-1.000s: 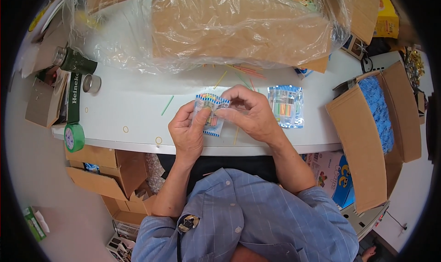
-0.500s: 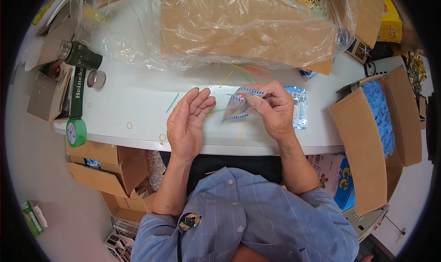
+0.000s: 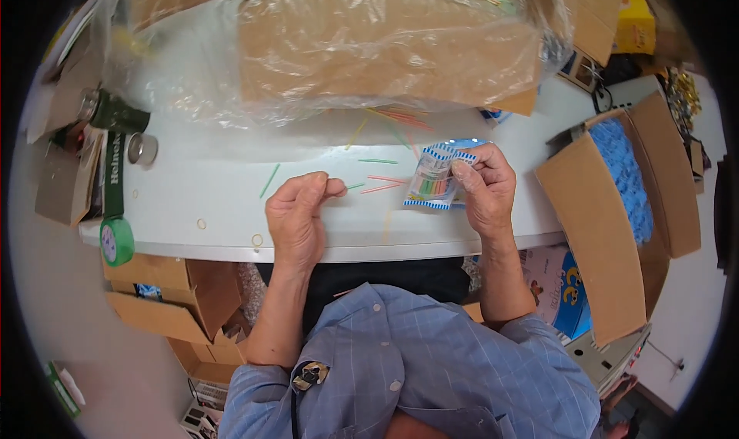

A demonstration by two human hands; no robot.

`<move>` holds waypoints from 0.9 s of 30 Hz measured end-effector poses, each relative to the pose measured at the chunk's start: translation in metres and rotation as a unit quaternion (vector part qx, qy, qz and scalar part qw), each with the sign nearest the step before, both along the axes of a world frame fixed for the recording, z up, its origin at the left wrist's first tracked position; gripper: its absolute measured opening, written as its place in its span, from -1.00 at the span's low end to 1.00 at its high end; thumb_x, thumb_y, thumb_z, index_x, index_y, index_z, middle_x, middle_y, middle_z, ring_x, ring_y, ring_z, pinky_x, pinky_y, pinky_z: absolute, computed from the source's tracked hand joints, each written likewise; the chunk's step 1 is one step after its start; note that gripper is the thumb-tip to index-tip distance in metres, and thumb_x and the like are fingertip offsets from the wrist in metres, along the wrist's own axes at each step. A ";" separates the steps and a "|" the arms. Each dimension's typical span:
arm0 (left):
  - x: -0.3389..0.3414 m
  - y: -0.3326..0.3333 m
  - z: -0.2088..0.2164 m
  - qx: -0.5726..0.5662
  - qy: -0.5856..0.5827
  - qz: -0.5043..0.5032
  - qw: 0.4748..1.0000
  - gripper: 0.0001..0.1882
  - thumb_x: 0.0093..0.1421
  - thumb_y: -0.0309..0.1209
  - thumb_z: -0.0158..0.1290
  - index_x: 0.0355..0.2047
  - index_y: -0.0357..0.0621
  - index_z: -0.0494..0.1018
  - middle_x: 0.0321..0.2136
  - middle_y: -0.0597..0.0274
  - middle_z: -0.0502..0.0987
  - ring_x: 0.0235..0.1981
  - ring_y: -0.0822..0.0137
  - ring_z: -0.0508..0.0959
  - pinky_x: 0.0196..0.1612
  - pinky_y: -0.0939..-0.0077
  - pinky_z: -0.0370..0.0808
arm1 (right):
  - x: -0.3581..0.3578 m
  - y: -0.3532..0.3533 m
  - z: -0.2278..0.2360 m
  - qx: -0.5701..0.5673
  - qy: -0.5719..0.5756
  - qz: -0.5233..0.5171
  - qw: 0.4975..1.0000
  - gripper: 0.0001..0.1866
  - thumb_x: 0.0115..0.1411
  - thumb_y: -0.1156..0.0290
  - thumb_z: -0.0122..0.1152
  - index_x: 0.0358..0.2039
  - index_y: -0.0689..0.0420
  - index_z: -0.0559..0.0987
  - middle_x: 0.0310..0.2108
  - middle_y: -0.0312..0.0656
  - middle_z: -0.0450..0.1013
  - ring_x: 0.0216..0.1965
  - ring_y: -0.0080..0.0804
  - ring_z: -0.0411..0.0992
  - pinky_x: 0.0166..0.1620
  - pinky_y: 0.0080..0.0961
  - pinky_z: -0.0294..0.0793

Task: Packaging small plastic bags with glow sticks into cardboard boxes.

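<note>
My right hand (image 3: 489, 191) pinches a small clear packet (image 3: 431, 185) with blue-striped edges by its right side; short green and red sticks show through the film. Mostly behind that hand, another packet (image 3: 467, 142) lies on the table. My left hand (image 3: 296, 217) is closed with curled fingers, slightly above the white tabletop (image 3: 208, 177); whether anything is inside cannot be made out. By its fingertips a green stick (image 3: 355, 185) shows in part. Red sticks (image 3: 382, 180), a green stick (image 3: 378, 161) and a yellow stick (image 3: 356, 135) lie loose between and beyond my hands.
A plastic-lined carton (image 3: 385, 46) of coloured sticks spans the far side. At the right stands an open carton (image 3: 593, 239) with blue contents. A dark green bottle (image 3: 119, 112), a metal cup (image 3: 142, 149) and green tape (image 3: 117, 242) are at the left. Rubber bands (image 3: 257, 240) lie near the front edge.
My left hand has gone from open, palm up, to curled closed. The packet in my right hand has turned so its sticks show, and that hand sits slightly lower and farther right.
</note>
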State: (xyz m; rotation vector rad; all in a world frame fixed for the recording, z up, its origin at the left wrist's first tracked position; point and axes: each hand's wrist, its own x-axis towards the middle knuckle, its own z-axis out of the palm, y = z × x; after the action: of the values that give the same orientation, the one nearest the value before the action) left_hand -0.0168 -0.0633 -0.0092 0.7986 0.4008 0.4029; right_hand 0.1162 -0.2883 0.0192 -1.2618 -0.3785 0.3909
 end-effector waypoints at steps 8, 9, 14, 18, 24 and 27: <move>0.035 -0.039 0.020 0.243 0.090 -0.066 0.963 -0.80 0.31 -0.43 0.10 -0.30 -0.38 0.57 -0.49 0.11 0.62 -0.41 0.39 0.59 -0.22 0.47 0.51 | 0.016 -0.056 0.008 -0.031 -0.043 -0.208 0.977 -0.92 0.28 0.48 0.22 -0.28 0.16 0.48 -0.38 -0.33 0.52 -0.44 -0.75 0.32 -0.36 -0.75 0.25; 0.040 -0.048 0.017 0.258 0.041 -0.060 0.963 -0.79 0.27 -0.43 0.14 -0.20 -0.37 0.55 -0.42 0.10 0.62 -0.43 0.36 0.59 -0.26 0.48 0.52 | 0.017 -0.059 0.010 -0.042 -0.054 -0.240 0.968 -0.91 0.28 0.46 0.23 -0.30 0.14 0.49 -0.42 -0.37 0.50 -0.52 -0.80 0.25 -0.45 -0.79 0.17; 0.051 -0.083 0.029 0.498 0.012 -0.052 0.866 -0.66 0.12 -0.45 0.25 -0.09 -0.24 0.51 -0.27 0.03 0.57 -0.41 0.24 0.60 -0.37 0.46 0.54 | 0.008 -0.048 0.018 -0.099 -0.043 -0.179 0.978 -0.93 0.28 0.50 0.20 -0.31 0.19 0.50 -0.41 -0.32 0.52 -0.40 -0.71 0.42 -0.34 -0.72 0.39; 0.060 -0.114 0.012 0.584 -0.016 -0.097 0.806 -0.67 0.11 -0.37 0.25 -0.14 -0.23 0.51 -0.26 0.03 0.54 -0.34 0.08 0.59 -0.36 0.30 0.57 | 0.001 -0.022 -0.005 -0.343 -0.101 -0.139 0.924 -0.83 0.20 0.46 0.29 -0.27 0.24 0.52 -0.45 -0.25 0.48 -0.45 -0.63 0.35 -0.43 -0.63 0.35; 0.070 -0.126 0.001 0.632 0.068 -0.183 0.750 -0.77 0.12 -0.41 0.21 -0.23 -0.24 0.53 -0.26 0.04 0.54 -0.33 -0.01 0.59 -0.33 0.21 0.55 | 0.016 -0.068 0.009 -0.550 -0.248 -0.227 0.765 -0.54 0.16 0.12 0.31 -0.22 0.33 0.55 -0.32 0.06 0.49 -0.35 -0.19 0.45 -0.27 -0.31 0.46; 0.069 -0.126 -0.003 0.634 0.049 -0.164 0.754 -0.80 0.12 -0.44 0.20 -0.25 -0.23 0.55 -0.26 0.07 0.55 -0.32 0.00 0.59 -0.29 0.22 0.55 | 0.024 -0.064 0.017 -0.653 -0.204 -0.130 0.718 -0.36 0.13 -0.09 0.27 -0.24 0.40 0.55 -0.26 0.16 0.48 -0.26 0.04 0.47 -0.17 -0.16 0.46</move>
State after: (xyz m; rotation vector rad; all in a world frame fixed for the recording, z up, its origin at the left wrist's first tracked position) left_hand 0.0521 -0.1893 -0.0119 2.2062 0.0068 0.2588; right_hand 0.1407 -0.3523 0.0358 -2.8030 -0.2570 0.0692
